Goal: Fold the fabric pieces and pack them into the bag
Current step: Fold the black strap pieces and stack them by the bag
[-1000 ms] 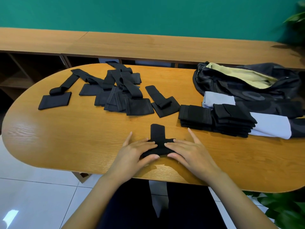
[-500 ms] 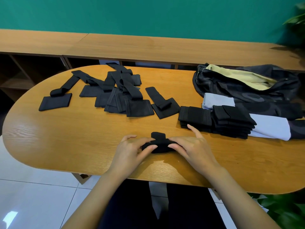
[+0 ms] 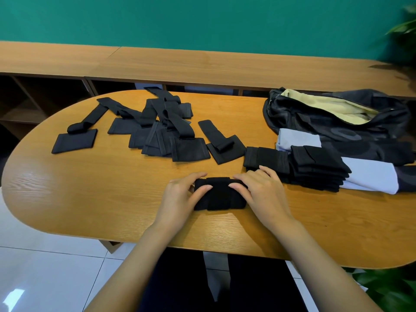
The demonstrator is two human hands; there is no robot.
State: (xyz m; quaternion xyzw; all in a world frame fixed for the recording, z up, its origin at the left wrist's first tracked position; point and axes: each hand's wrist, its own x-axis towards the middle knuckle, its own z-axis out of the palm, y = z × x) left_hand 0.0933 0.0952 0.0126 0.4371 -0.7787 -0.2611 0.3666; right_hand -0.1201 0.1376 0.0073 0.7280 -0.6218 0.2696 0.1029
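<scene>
While both hands are on it, the folded piece (image 3: 219, 194) lies flat on the table (image 3: 90, 199), near the front edge and straight in front of me. It is black and rectangular, with a narrower band running front to back over its middle.

My left hand (image 3: 180, 197) holds its left end: thumb on the top face, fingers curled over the far left corner. My right hand (image 3: 261, 192) mirrors that on the right end: thumb tip on top, fingers curled round the far right corner. So the piece sits between the two hands, gripped at both ends, with its middle uncovered. I cannot tell whether any fingertips reach under it.

Just beyond my right hand is the stack of folded pieces (image 3: 315, 167), two piles side by side, the left one low and the right one taller. The right pile lies partly on a pale grey cloth (image 3: 369, 176).

Behind that, at the far right of the table, is the bag (image 3: 326, 122) — dark, patterned, mouth open, yellowish lining showing.

Far side, left of centre: a heap of unfolded pieces (image 3: 162, 134), pads and straps overlapping. Two lie apart from it — a left pad with strap (image 3: 75, 140) and a right pad with strap (image 3: 221, 145), the latter between heap and stack.
</scene>
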